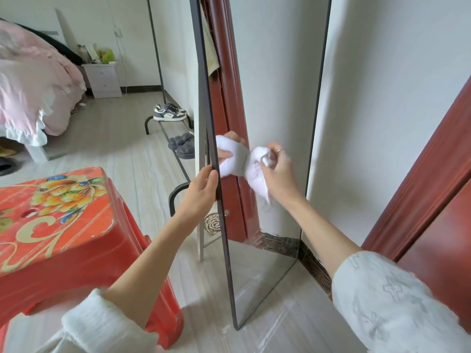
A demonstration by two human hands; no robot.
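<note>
— Pale plank-patterned floor [122,154] and white walls, so a bedroom. What stands at the left?
— One bed [30,93] under a rumpled pink cover with a frilled hem. Beyond it is one small white nightstand [103,80] with two drawers. Nearer is one red moulded plastic stool [63,220], its square top printed with orange flowers and cream scrolls.
— And further along?
— One low shoe rack [171,202] of bent black tube. It carries one pair of grey-and-white sneakers [169,113] and one pair of puffy dark grey slippers [182,146]. The mark on the sneakers is too small to read.
— Then the hands?
— The left hand [201,189] grips the thin dark frame on the left edge of one tall rectangular mirror [280,72], fingers curled round it. The mirror stands on the floor by the wall. The right hand [279,171] holds one bunched white cloth [256,174], fluffy terry, pressed to the glass about midway up. Its fingers are closed tight around the cloth, and one bears a thin ring [280,150].
— Far right?
— One glossy red-brown moulded door frame [420,187].
</note>
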